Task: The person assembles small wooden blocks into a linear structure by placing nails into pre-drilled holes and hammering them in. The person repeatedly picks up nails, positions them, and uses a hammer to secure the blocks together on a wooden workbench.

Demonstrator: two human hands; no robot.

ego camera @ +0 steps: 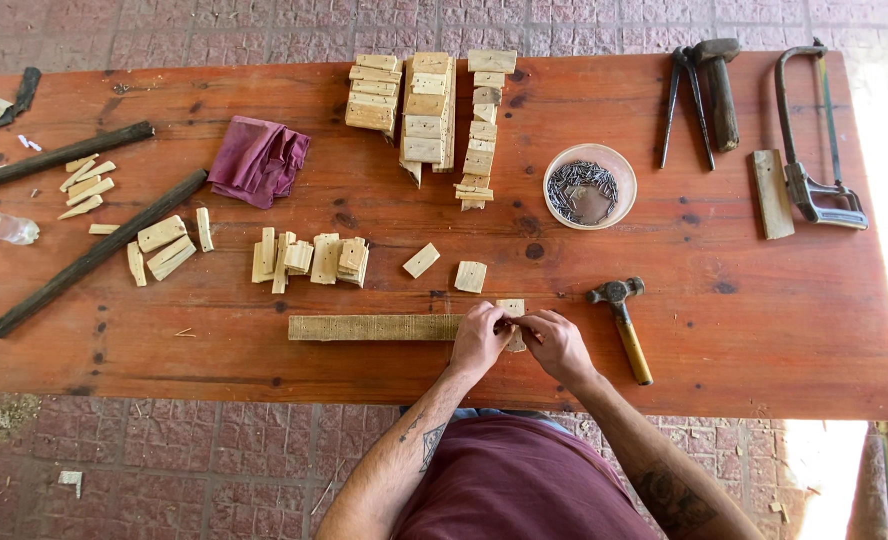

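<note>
Both hands, left hand [480,338] and right hand [556,342], pinch narrowly a small wood block [511,308] on the long strip [374,327]; it looks light, stiff, best gripped by its edges.

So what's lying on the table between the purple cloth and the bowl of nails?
In the head view, stacked rows of small wooden blocks lie between the purple cloth and the bowl of nails.

Red-brown wooden table [764,340] — brick-paved floor [164,470]
</note>
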